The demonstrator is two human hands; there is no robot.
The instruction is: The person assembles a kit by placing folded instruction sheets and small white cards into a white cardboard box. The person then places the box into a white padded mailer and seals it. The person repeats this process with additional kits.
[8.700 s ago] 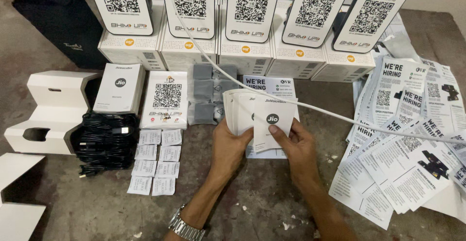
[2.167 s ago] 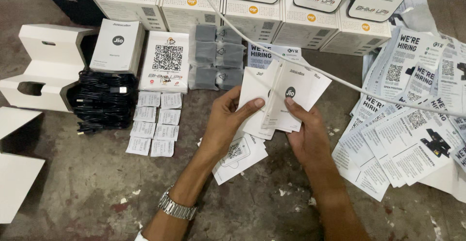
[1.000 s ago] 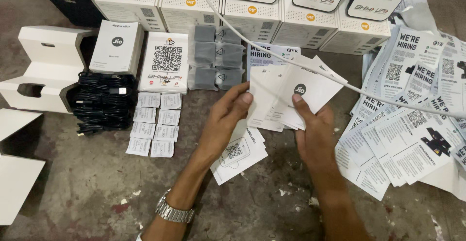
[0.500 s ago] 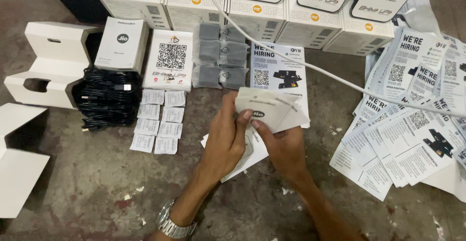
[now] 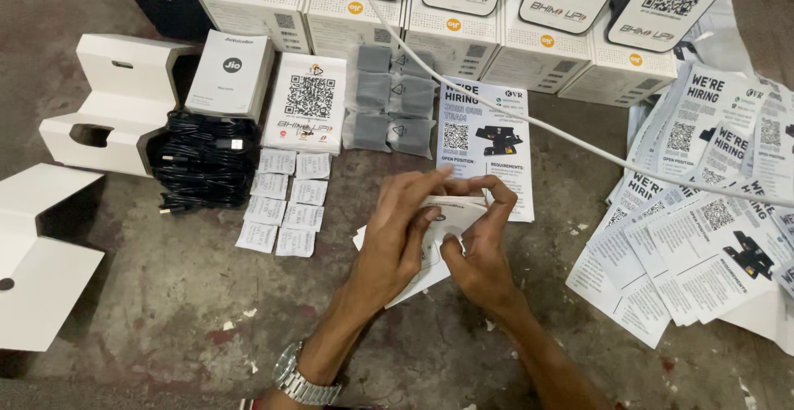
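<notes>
Rough grey concrete floor [image 5: 165,294] serves as the work surface. Both hands meet at its centre: the left hand [image 5: 397,236] and right hand [image 5: 480,249] pinch a small stack of white cards [image 5: 455,212] from either side, fingers pressed on its edges. More cards lie just beneath. One flyer [image 5: 488,141] lies flat right behind them, crossed by a white cable [image 5: 562,133]. Six grey pouches [image 5: 389,100], ten small paper packets [image 5: 281,199], a bundle of black cables [image 5: 203,158] and five white boxes [image 5: 447,34] sit beyond. Many loose flyers [image 5: 703,212] fan out at right.
</notes>
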